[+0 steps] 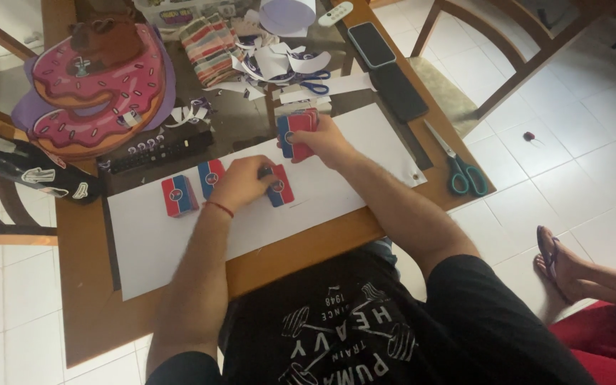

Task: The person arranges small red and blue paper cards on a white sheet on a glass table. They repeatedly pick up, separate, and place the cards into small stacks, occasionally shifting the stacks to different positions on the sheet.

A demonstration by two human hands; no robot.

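1. Red-and-blue card packs sit in a row on a white paper sheet (180, 249) spread over the wooden table (87, 306).
2. Left hand (240, 182), red string at the wrist, lies knuckles-up on the sheet, fingers curled over one card pack (279, 187); only that pack's right part shows past the fingertips. Grip looks closed on it.
3. Second pack (210, 177) stands just beside the left hand, touching or nearly touching its outer edge; cannot tell which.
4. Third pack (178, 195) stands farther left, apart from the hand.
5. Right hand (326, 139) is raised at the sheet's far edge, fingers clamped around a stack of packs (295, 134), held upright in front of the thumb.
6. Teal-handled scissors (461, 170) lie on the table's right edge, well apart from both hands.
7. Two dark phones (386, 68) lie beyond the right hand.
8. Doughnut-shaped cutout (101, 93), pink icing, sits at far left; paper scraps (279, 60) clutter the far centre.
9. Another person's sandalled foot (561, 260) rests on the tile floor at right.
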